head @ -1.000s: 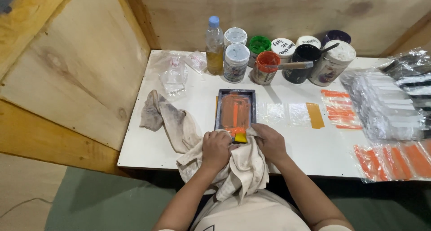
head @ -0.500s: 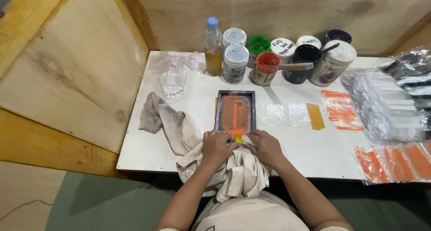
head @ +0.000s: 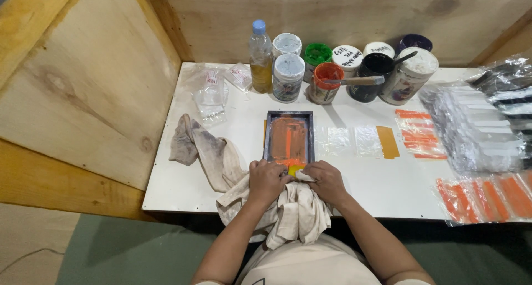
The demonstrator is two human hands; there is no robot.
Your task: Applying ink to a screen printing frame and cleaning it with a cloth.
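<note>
Both hands, left hand (head: pixel 267 179) and right hand (head: pixel 327 181), are closing together, fingers gripping rag (head: pixel 293 213), wiping orange-inked screen frame (head: pixel 288 138), ink remaining.

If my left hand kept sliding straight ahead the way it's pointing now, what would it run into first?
Most likely the small dark-framed printing screen, smeared with orange ink. The left hand sits on the cream cloth right at the frame's near edge, fingers aimed away from the body. Whether it already touches the frame is unclear.
</note>
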